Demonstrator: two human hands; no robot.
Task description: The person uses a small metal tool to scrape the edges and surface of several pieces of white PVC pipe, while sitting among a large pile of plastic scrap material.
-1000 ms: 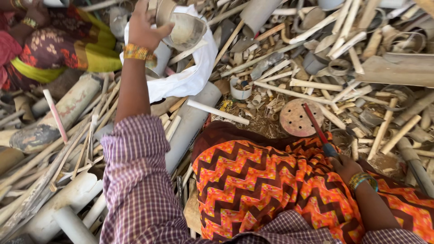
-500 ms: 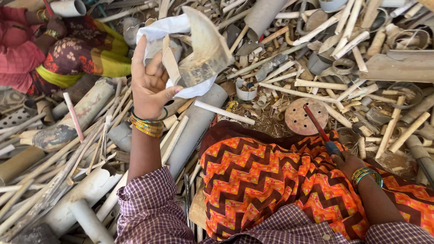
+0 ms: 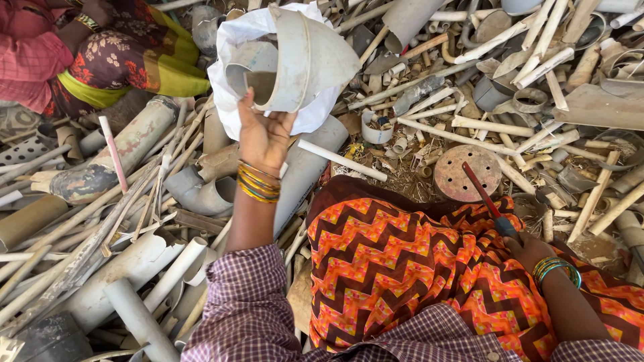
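My left hand [image 3: 265, 137] is raised with its fingers [image 3: 249, 107] clamped on the lower edge of a broken grey pipe fitting [image 3: 295, 60], a wide bell-shaped piece that sits above my fingers and in front of a white sack [image 3: 231, 100]. The grip is only on a thin rim, so I judge the piece could tip out and drop onto the pipe heap, and the cracked edge may cut my palm if it slips. My right hand [image 3: 530, 248] rests by my knee, fingers closed around the handle of a red-shafted tool [image 3: 483, 194] whose shaft points up and away from them towards a round rusty perforated disc [image 3: 467, 172]; a careless swing could catch my orange zigzag cloth [image 3: 416, 261]. Below and left of my left fingers lie a grey pipe elbow [image 3: 201, 194] and long white pipes [image 3: 134, 268], loose enough to roll. Further left another person in a red checked sleeve [image 3: 33, 53] sits close, within reach of anything that I let fall
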